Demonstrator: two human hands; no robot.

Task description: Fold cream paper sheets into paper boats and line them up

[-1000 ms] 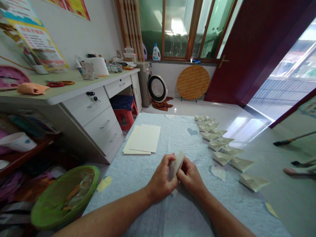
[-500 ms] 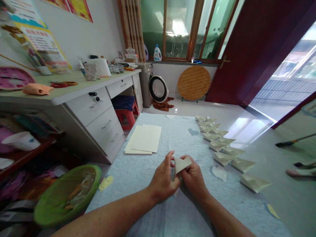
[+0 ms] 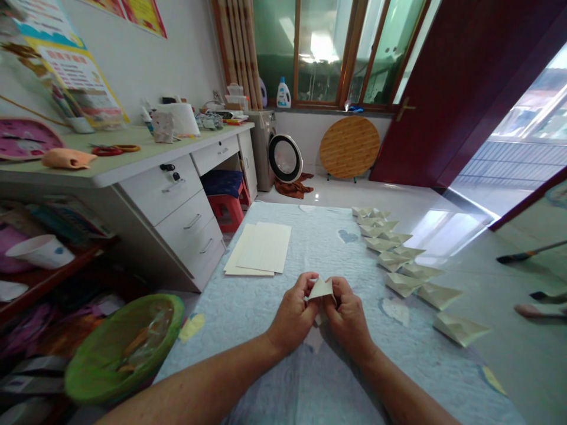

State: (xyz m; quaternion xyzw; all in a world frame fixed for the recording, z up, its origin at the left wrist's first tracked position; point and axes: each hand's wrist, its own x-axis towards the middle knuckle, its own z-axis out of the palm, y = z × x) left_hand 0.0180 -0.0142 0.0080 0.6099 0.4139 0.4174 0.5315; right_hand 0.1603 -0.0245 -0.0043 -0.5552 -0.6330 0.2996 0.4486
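A small folded piece of paper point(image 3: 321, 289), pale cream and roughly triangular on top, is held between my two hands above the cloth-covered table. My left hand point(image 3: 292, 313) pinches its left side, and my right hand point(image 3: 348, 316) grips the right side with the thumb near the lower edge. The fingers partly hide its underside. To the right, several folded paper boats point(image 3: 403, 283) stand in rows along the table's edge. Beyond my left hand lies a stack of flat cream paper sheets point(image 3: 264, 248).
The table wears a light blue quilted cloth point(image 3: 248, 330). A green-lined waste bin point(image 3: 84, 378) stands at its left, near a white drawer desk point(image 3: 186, 218). A red stool point(image 3: 228, 209) is tucked under the desk. Behind are a washing machine with its door point(image 3: 286, 158) ajar and a round wooden board point(image 3: 349, 147).
The folded paper has turned in my hands, from upright and narrow to tilted, then to a centred triangle. My right hand has shifted slightly. The boats and sheets lie as before.
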